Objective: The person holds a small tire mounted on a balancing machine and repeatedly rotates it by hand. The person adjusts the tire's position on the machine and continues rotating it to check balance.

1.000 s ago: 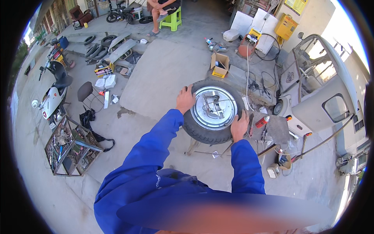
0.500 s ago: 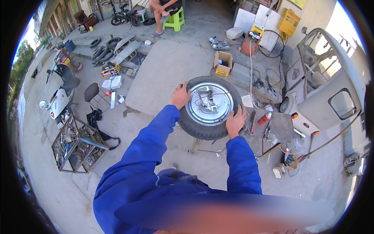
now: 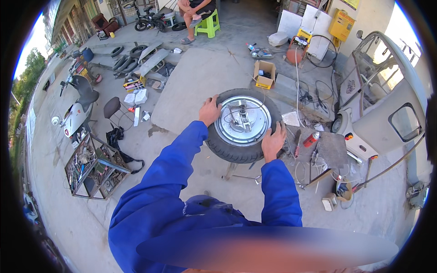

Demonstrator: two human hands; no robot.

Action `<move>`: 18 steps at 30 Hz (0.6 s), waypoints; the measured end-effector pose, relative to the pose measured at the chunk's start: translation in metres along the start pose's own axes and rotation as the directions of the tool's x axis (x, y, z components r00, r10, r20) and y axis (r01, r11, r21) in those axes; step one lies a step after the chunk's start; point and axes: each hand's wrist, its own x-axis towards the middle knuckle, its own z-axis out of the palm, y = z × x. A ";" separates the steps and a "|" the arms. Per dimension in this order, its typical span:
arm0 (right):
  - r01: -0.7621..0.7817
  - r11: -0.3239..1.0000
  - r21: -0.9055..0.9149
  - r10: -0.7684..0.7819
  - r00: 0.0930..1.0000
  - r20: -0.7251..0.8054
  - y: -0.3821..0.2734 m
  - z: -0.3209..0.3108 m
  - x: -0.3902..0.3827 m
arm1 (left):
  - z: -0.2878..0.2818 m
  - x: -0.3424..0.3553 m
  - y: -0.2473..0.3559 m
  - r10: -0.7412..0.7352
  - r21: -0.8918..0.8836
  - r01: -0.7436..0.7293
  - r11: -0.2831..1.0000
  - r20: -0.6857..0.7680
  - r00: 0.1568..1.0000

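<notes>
A scooter wheel lies flat in front of me, its black tyre (image 3: pixel 226 149) around a silver metal hub (image 3: pixel 224 125). An axle with a bracket sticks up from the hub's middle, and a thin dark cable (image 3: pixel 263 101) curves from it over the far right of the rim. On the tyre's left side rests my left hand (image 3: pixel 210 112), fingers curled over the tread. My right hand (image 3: pixel 274 142) grips the right side, thumb towards the rim and fingers along the outer edge. What supports the wheel is mostly hidden beneath it.
Right of the wheel, a small worktable (image 3: pixel 331 150) carries a red spray can (image 3: pixel 311 139) and tools. A metal tool rack (image 3: pixel 91 179) stands at left. Beyond the wheel is an open cardboard box (image 3: pixel 264 75). A grey three-wheeled vehicle (image 3: pixel 378 118) is parked at right; a person sits on a green stool (image 3: pixel 208 26).
The view has shifted slightly, so the surroundings sit a little further right. The cable on the hub now arcs further towards the far side. Both hands keep to the tyre.
</notes>
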 end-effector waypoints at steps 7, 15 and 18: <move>0.019 1.000 0.006 -0.019 1.000 -0.006 0.000 -0.001 -0.001 | -0.001 -0.001 0.002 -0.020 0.010 0.020 1.000 0.009 1.000; 0.021 1.000 -0.013 -0.021 1.000 -0.001 -0.003 -0.002 0.000 | -0.002 -0.001 0.002 -0.013 0.022 0.013 1.000 -0.012 1.000; 0.039 0.999 0.014 -0.039 0.999 -0.002 -0.003 0.000 -0.002 | 0.001 0.002 -0.005 0.000 0.026 0.000 1.000 -0.019 1.000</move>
